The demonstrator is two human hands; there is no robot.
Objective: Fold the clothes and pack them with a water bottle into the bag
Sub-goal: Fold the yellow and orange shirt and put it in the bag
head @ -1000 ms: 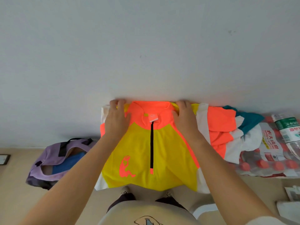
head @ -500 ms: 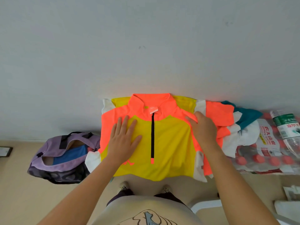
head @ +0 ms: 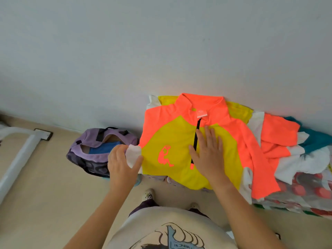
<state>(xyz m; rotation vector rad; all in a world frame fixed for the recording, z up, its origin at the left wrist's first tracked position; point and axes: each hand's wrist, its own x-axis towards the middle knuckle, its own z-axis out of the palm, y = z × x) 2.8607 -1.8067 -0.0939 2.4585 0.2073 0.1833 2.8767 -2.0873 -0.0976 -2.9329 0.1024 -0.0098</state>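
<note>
Head view shows the left hand pinching the white sleeve cuff of the yellow shirt, while the right hand lies flat and open beside the zip. If this palm lifts, the slippery cloth can slide off the pile during the fold. Half a second ago the left palm pressed the chest and the right held the other sleeve. Beyond, the purple bag sits open by the wall.

Shirt spread flat against wall, atop wrapped bottle pack. Clothes pile just right of shirt. Bag on floor left of shirt. Left hand at shirt's left cuff; right hand on shirt's middle.
</note>
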